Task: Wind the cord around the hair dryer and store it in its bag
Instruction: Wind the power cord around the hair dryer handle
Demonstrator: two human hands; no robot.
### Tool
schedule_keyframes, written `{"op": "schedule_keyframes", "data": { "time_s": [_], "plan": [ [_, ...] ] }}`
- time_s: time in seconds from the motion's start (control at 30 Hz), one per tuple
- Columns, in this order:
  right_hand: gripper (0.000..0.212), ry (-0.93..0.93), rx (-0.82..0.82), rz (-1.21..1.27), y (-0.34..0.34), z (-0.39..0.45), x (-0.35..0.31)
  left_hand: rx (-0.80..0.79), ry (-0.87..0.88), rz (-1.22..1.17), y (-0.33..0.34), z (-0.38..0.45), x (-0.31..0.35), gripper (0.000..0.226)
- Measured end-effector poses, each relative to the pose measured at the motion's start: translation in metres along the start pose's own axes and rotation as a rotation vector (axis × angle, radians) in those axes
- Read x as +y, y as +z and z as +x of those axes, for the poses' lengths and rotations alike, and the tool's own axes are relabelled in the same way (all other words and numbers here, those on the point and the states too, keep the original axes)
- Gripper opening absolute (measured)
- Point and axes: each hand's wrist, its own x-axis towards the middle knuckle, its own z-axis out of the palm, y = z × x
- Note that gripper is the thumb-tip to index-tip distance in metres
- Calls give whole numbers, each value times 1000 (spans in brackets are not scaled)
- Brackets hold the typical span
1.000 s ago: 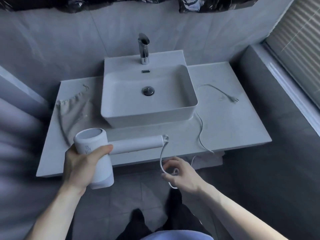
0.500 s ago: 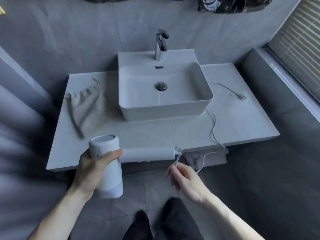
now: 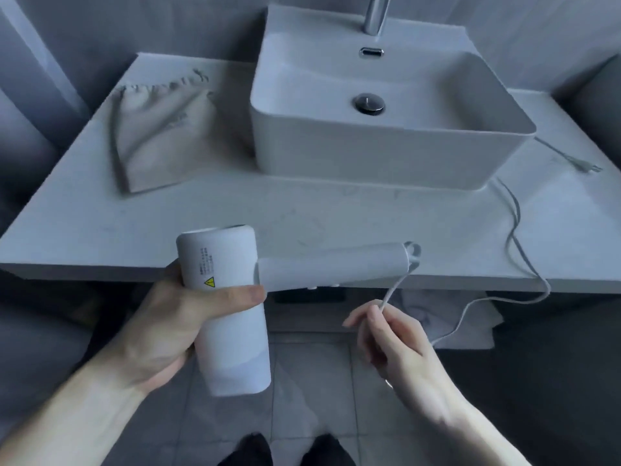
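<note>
My left hand [image 3: 161, 327] grips the barrel of a white hair dryer [image 3: 232, 317], held in front of the counter's edge with its handle pointing right. From the handle's end the white cord [image 3: 517, 237] drops into my right hand [image 3: 393, 338], which pinches it just below the handle. Past my hand the cord loops up over the counter edge and runs along the right of the basin to the plug [image 3: 586, 167]. A grey drawstring bag [image 3: 158, 136] lies flat on the counter's left side.
A white rectangular basin [image 3: 369, 156] with a chrome tap [image 3: 374, 11] stands on the pale counter [image 3: 302, 216]. Folded cloth [image 3: 477, 321] sits on a shelf below the counter at the right. My dark shoes [image 3: 289, 449] stand on a tiled floor.
The view has closed in on the counter. My right hand slid along the cord to a pinch just under the handle's end. The dryer stays in my left hand.
</note>
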Motion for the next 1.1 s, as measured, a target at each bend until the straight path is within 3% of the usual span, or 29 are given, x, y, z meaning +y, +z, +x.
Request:
{"op": "schedule_keyframes", "data": {
  "time_s": [0.13,0.2,0.43,0.63,0.77,0.97,1.1],
  "plan": [
    [46,-102,53,-5,8,3,48,1,167,-25,0,6,-47,37],
    [46,-168,95,-41,15,-7,71,-8,236,-13,5,0,-69,30],
    [40,-143,154,-112,25,-101,118,66,336,60,4,-85,-108,40],
    [52,-109,307,-508,10,-141,140,193,361,18,-4,-145,-106,41],
    [58,-80,220,-558,31,-166,138,269,343,-51,3,-166,-104,35],
    [52,-102,-169,-759,72,-229,111,376,399,-102,1,-195,-96,36],
    [38,-241,-196,-886,82,-265,86,414,453,-63,1,-211,-102,32]
  ]
}}
